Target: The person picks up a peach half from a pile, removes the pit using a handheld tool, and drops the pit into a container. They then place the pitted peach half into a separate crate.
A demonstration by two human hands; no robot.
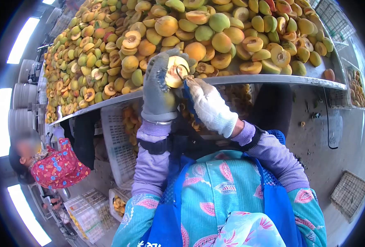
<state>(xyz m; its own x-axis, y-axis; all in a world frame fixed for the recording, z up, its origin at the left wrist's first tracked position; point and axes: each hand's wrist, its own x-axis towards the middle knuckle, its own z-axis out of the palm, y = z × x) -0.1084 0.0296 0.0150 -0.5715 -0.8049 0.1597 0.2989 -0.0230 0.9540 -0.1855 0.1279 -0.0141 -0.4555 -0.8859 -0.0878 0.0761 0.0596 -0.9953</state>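
My left hand (157, 86), in a grey glove with dark stains, is closed around a peach half (173, 78), its pale cut face turned toward my right hand. A white knit glove covers my right hand (214, 103), which grips a pitting tool (178, 69). The tool's thin dark curved end lies over the middle of the cut face, where the flesh looks brownish; its handle is mostly hidden by my fingers. Both hands are just above the near edge of a metal table (269, 79), beside heaped peaches (166, 25), many of them halved.
Below the table edge stand a white plastic crate (118, 144) and more fruit (238, 96). A crate of peach halves (355, 88) is at the right. Another crate (349, 193) sits on the floor. At the left, a person in a red patterned top (59, 166) works along the table.
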